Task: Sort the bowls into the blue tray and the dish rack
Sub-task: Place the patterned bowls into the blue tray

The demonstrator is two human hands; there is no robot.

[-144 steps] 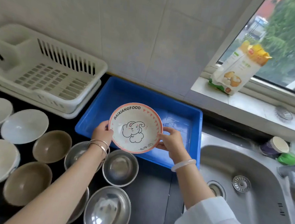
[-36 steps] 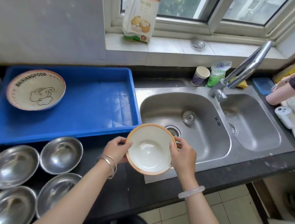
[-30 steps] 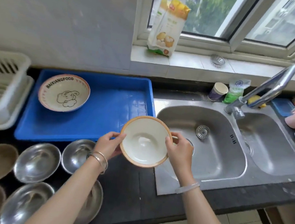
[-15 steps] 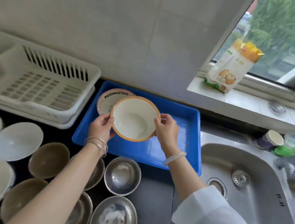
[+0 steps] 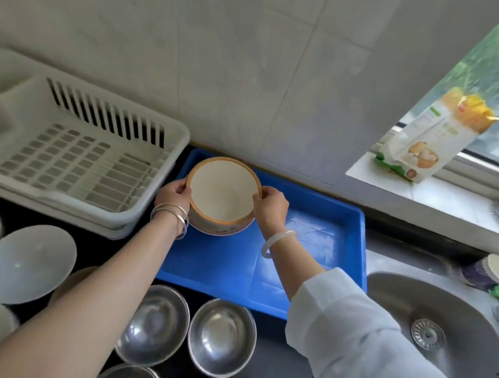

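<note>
Item: two steel bowls [image 5: 222,336], nearest the person, on the dark bench [image 5: 279,375] below both wrists, rims touching; two more steel rims show at the bottom edge.

Item: white bowls [image 5: 26,263], left of the left forearm, on the bench, rims overlapping.

Item: right sleeve [image 5: 372,352], white, crossing the near right corner of the tray.

Item: blue tray [image 5: 312,258], flat on the bench under both hands, its floor bare to the right of the right wrist.

Item: left hand [image 5: 173,191], metal bangles at the wrist, fingers closed on the left rim of the orange-rimmed bowl [image 5: 222,193].

Item: right hand [image 5: 271,203], pale bangle at the wrist, fingers closed on the right rim of the same bowl.

Item: orange-rimmed bowl, cream inside, upright, held between the two sets of fingers over the far left corner of the tray. Beneath it a second, wider patterned bowl [image 5: 221,230] shows at the near edge; whether the two touch cannot be told.

Item: dish rack [image 5: 69,149], white slatted plastic, just left of the left fingers, touching the tray's left wall.

Item: steel sink [image 5: 431,327], right of the tray.

Item: flour packet [image 5: 424,143], on the window sill, far right, leaning.
</note>
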